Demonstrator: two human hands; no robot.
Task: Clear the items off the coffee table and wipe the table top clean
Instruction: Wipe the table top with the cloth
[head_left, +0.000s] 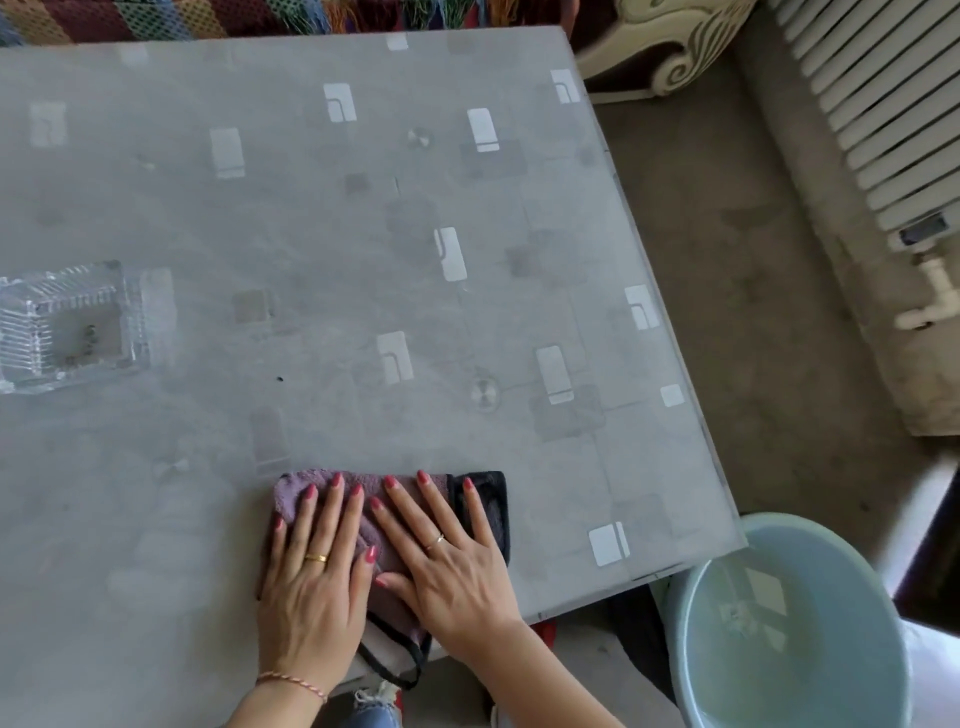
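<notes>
Both hands, left hand (311, 566) and right hand (447, 561), lie flat with fingers spread on the purple cloth (363, 525) at the coffee table (363, 208) near edge, probably for wiping pressure. Glass ashtray (67, 322) sits by the left edge, uncleared.

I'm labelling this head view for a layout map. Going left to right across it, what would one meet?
Glass ashtray → left hand → right hand, both flat on the purple cloth → pale blue basin on the floor. The white radiator is also far right, higher in the picture.
</notes>
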